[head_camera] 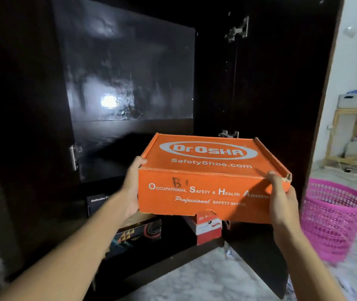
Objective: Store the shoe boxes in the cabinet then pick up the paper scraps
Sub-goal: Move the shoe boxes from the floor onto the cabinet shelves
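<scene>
Before the open cabinet [129,72], both hands held the orange box [208,181] level, long axis running left to right: the left hand [133,187] clasped its left end, the right hand [281,196] its right corner. Below it, other boxes [208,227] already sat inside. Paper scraps [229,254] lay on the floor; the pink basket [334,218] looked empty.

A single head-worn camera looks forward and slightly down from close range into the open dark cabinet [129,72], wide enough to take in the marble floor [205,276] at the lower edge.
</scene>
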### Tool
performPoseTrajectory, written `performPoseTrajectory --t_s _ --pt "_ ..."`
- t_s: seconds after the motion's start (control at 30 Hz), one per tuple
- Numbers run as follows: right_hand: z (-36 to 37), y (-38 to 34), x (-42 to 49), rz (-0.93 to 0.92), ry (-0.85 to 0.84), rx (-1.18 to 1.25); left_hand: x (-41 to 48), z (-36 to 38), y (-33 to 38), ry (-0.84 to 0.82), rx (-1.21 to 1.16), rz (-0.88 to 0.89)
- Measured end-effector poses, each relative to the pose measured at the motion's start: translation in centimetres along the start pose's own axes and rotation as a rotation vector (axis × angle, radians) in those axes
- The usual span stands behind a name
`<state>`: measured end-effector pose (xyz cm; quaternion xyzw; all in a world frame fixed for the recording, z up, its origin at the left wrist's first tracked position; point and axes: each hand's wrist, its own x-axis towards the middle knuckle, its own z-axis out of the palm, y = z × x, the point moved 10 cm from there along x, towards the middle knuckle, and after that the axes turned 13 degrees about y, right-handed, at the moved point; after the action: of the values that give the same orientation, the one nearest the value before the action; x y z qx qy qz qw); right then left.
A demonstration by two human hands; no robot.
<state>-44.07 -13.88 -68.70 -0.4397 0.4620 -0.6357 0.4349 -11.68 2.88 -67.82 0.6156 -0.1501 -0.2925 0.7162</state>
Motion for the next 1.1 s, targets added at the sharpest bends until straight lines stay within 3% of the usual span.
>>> performPoseTrajectory --t_s 0.17,0.43,0.57,0.6,0.67,0.73,0.8,0.97,1.1 --pt "7.8 -1.2 1.6 -0.023 -0.052 -0.095 1.5 -1.4 2.4 0.164 -0.133 0.006" --pt "20.2 -0.1 2.0 0.04 -0.346 -0.069 5.3 -9.1 6.0 0.766 -0.307 0.188" --pt "24.9 0.4 0.5 0.01 -0.462 -0.051 5.5 -11.9 7.3 0.982 -0.347 0.329" --pt "25.8 0.5 0.1 -0.002 -0.476 -0.055 5.1 -12.5 7.6 1.064 -0.267 0.399" --pt "27.7 0.7 -0.8 -0.045 -0.506 -0.07 4.2 -12.1 9.3 1.188 0.119 0.609" --pt "29.4 0.8 -1.6 -0.11 -0.522 -0.122 4.3 -9.9 10.4 1.227 0.5 0.8" --pt "30.6 1.0 -1.8 -0.139 -0.495 -0.232 5.2 -8.0 11.2 1.218 0.732 0.899" --pt "33.3 1.6 -1.2 -0.197 -0.515 -0.331 8.6 -7.1 12.5 1.042 1.186 0.876" --pt "35.6 2.0 -1.6 -0.257 -0.656 -0.345 11.0 -8.1 13.5 0.996 1.313 0.764"
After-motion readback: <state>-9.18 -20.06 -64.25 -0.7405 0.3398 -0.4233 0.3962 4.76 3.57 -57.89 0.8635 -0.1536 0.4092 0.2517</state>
